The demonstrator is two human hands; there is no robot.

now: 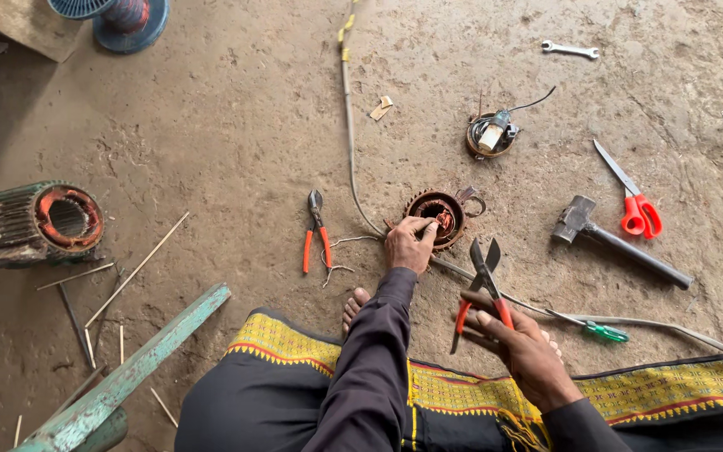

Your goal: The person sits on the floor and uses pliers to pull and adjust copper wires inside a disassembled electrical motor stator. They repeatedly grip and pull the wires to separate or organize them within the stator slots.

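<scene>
My left hand rests on the rim of a small round motor stator with copper windings, gripping its near edge on the dirt floor. My right hand holds red-handled pliers in the air, jaws open and pointing up toward the stator. A long grey cable runs past the stator and under my hands. My bare foot shows below the left hand.
Orange-handled pliers lie left of the stator. A hammer, red scissors, a green screwdriver, a spanner and a small coil part lie to the right. A larger green motor sits at left, thin sticks nearby.
</scene>
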